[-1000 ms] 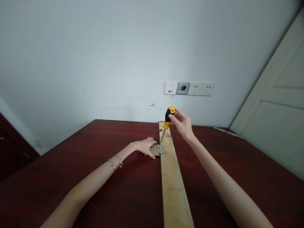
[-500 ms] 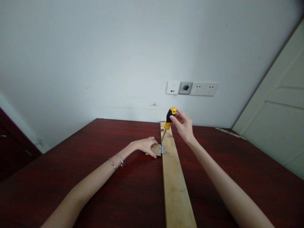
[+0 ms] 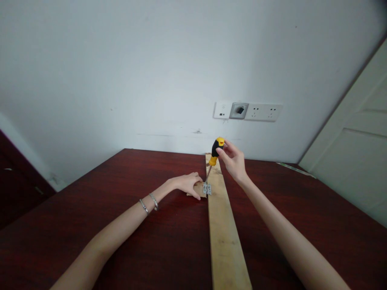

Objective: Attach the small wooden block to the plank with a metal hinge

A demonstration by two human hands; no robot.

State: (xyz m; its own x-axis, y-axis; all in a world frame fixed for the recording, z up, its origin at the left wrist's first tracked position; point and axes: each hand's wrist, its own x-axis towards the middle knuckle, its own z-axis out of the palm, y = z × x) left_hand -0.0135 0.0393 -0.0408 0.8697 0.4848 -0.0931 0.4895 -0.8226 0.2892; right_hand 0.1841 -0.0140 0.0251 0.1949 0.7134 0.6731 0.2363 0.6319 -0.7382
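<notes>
A long wooden plank [image 3: 225, 233] lies lengthwise on the dark red table. Against its left edge sits a small wooden block [image 3: 200, 190], gripped between the thumb and fingers of my left hand [image 3: 187, 184]. A silver metal hinge [image 3: 207, 188] spans the joint between block and plank. My right hand [image 3: 235, 161] holds a screwdriver [image 3: 216, 150] by its yellow and black handle. The screwdriver tilts, its shaft pointing down and left, with the tip near the top of the hinge; whether it touches a screw cannot be made out.
Behind the table [image 3: 145, 181] rises a white wall [image 3: 169, 72] with a row of sockets [image 3: 263, 112]. A white panelled door [image 3: 359, 161] stands at the right. A thin pale strip [image 3: 296, 169] lies near the table's back right edge.
The view has shifted slightly, so the plank, hinge and sockets appear a little further right. Both hands keep their grips, and the screwdriver stays at nearly the same tilt.
</notes>
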